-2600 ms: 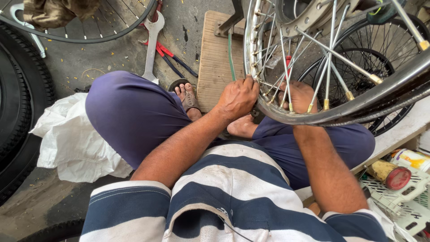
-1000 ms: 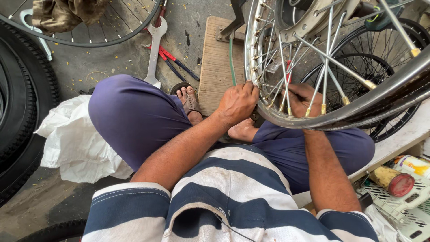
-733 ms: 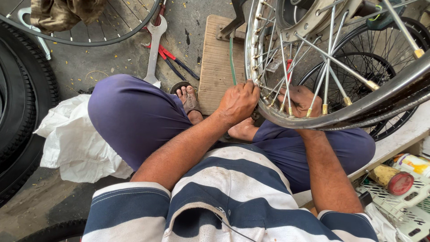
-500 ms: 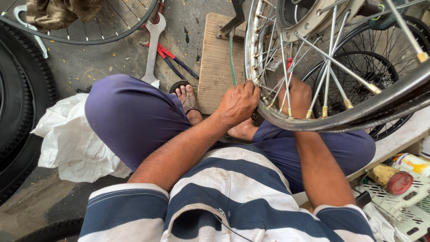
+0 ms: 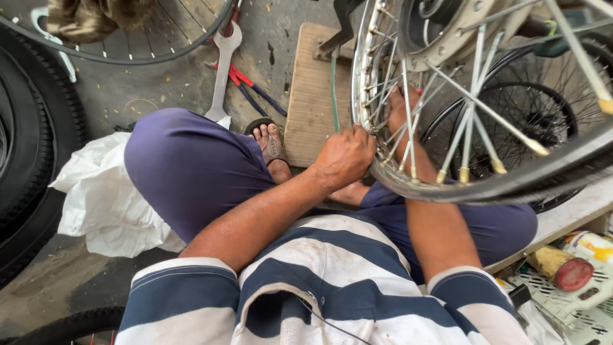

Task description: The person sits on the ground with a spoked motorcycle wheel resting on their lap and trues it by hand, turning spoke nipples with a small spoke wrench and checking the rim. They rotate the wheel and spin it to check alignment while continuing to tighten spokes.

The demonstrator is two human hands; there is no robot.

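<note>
From the head camera, the left hand is curling its grip closed around the near edge of a silver spoked wheel rim that is hanging over the person's lap. The right hand is reaching through the spokes; I cannot tell what its grip is holding. A wooden board, wrench and red-handled pliers are lying on the floor.
</note>
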